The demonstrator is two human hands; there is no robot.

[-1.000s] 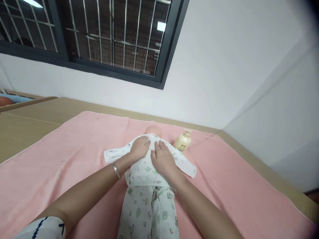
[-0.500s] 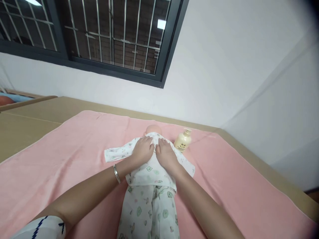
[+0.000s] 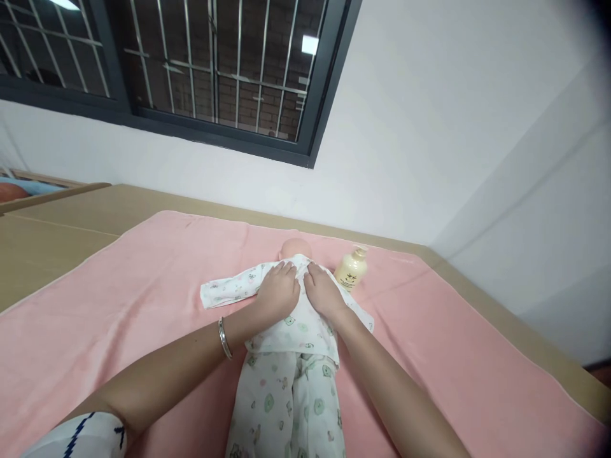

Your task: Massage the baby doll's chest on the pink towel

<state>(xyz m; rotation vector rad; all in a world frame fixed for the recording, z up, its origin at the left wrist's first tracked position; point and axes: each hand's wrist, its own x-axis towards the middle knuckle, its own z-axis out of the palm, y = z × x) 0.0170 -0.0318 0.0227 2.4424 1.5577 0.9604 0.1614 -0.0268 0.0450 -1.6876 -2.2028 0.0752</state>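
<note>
Left hand (image 3: 278,292) and right hand (image 3: 325,294) lay palm-down, gripping nothing, on the clothed doll (image 3: 294,337), apparently to spread contact evenly; it lay on the pink blanket (image 3: 443,356), probably face down, near a bottle (image 3: 351,271).

To the left of the doll (image 3: 305,334), past its stretched sleeve (image 3: 231,291), the blanket (image 3: 124,292) gives wide room where a hand could pass. To the right of the doll, a pump bottle (image 3: 352,272) stands just beside the shoulder and blocks the way there, but farther right the blanket lies open. Beyond the doll's head (image 3: 296,248), only a narrow strip remains before the wall (image 3: 405,146). Over the doll's upper body, the left hand (image 3: 279,291) and the right hand (image 3: 324,294) leave a thin gap between them; their forearms (image 3: 162,375) obstruct both near sides.
</note>
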